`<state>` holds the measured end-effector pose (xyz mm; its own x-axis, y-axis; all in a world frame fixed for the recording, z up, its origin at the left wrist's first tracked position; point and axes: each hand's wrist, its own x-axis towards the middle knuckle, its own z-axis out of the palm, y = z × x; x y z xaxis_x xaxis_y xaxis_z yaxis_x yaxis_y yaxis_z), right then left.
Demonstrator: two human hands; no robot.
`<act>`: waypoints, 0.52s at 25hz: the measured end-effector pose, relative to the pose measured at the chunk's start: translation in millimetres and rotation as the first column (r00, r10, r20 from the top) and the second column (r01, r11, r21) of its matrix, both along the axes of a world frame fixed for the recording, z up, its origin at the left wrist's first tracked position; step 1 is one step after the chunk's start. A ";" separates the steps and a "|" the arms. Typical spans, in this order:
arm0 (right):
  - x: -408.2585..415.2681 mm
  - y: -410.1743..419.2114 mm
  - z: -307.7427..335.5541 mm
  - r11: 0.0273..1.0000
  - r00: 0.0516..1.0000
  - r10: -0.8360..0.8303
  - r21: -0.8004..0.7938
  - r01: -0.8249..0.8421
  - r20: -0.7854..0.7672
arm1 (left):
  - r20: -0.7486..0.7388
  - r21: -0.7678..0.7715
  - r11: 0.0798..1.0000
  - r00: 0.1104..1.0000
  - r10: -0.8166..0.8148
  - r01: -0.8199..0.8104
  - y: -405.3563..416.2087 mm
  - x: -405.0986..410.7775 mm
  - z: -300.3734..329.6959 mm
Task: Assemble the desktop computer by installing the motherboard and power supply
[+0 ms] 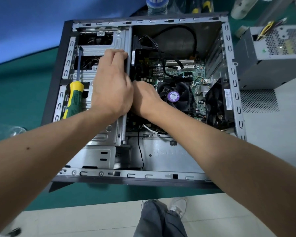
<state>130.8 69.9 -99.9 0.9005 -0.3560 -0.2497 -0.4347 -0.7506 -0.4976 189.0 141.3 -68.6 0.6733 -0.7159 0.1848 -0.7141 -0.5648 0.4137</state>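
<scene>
Motherboard (176, 74) lies flat inside the open case (232, 71), long axis running twelve to six; it looks stiff but fragile, best handled by bare edges, never the fan (175, 96). Left hand (109, 86) curls on the drive-cage edge (125, 124); whether the right hand (145, 98) grips anything I cannot tell. Power supply (272, 53) sits outside at two o'clock, likely heavy, cables pointing toward twelve.

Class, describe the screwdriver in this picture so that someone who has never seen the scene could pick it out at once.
Start at the open computer case lying on the green table. On its left side is the metal drive cage, and the screwdriver lies there, just left of the left hand. Its yellow and green handle and dark shaft mark it out from the grey metal around it.
</scene>
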 end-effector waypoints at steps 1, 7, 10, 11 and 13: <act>-0.2 1.1 -0.6 1.000 1.000 -0.003 0.005 0.003 0.000 | 0.001 -0.002 1.000 1.000 0.002 -0.002 -0.2 0.5 -0.1; -3.8 0.5 3.0 0.999 1.000 0.000 0.050 0.001 -0.022 | -0.009 0.003 1.000 1.000 0.009 -0.009 -1.0 -1.1 2.7; -4.2 -1.4 3.4 0.999 1.000 -0.010 0.039 0.010 0.005 | -0.008 0.000 1.000 1.000 0.009 -0.009 -0.6 -1.2 1.0; -3.9 -1.5 2.5 1.000 1.000 -0.014 0.023 0.013 0.013 | -0.008 -0.002 1.000 1.000 0.008 -0.008 -0.7 -0.5 0.4; -2.5 -2.2 2.1 0.999 0.999 -0.034 0.033 0.033 0.025 | -0.006 -0.002 1.000 1.000 0.008 -0.008 -0.6 0.7 0.0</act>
